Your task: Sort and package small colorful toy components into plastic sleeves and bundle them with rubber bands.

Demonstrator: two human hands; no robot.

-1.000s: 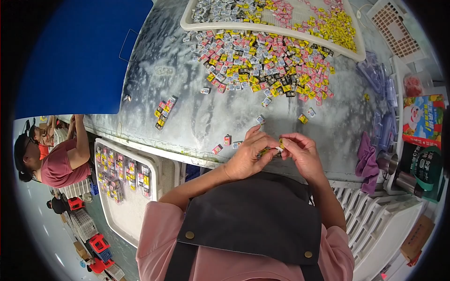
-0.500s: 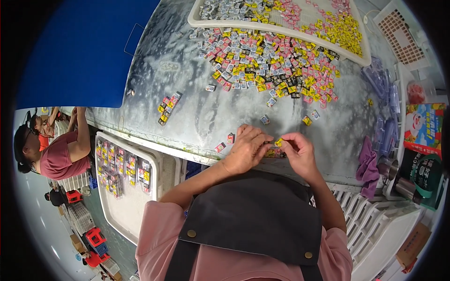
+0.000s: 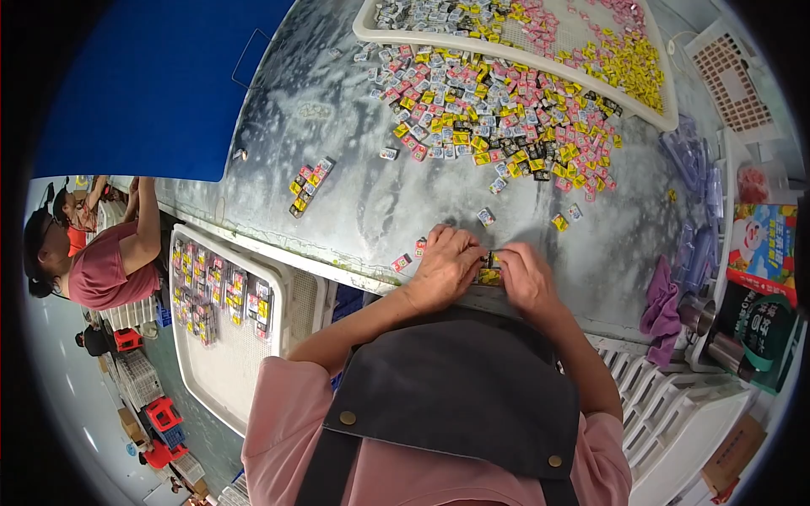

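Note:
At the near edge of the table, both of my hands meet around a short row of small printed packets (image 3: 489,276), yellow and dark ones among them. My left hand (image 3: 445,263) is closed, its fingers bent and pressed against the row's left end. From the other side, my right hand (image 3: 527,278) pinches at the row's right end, thumb and index finger together. Fingers partly hide the packets. Beside my left hand lie two loose red-and-white packets (image 3: 402,263). A blue-and-white packet (image 3: 486,217) and a yellow one (image 3: 559,223) lie just beyond my hands.
A large pile of mixed packets (image 3: 506,118) spreads below a white tray (image 3: 515,57) of more packets. Left on the table is a small packet block (image 3: 310,186). A white tray (image 3: 224,371) holds filled clear packs. A purple cloth (image 3: 661,312) lies right; a co-worker (image 3: 114,261) stands left.
My right hand has brought the yellow packet down into the row and moved slightly left, closer to my left hand. The whole view has shifted a little.

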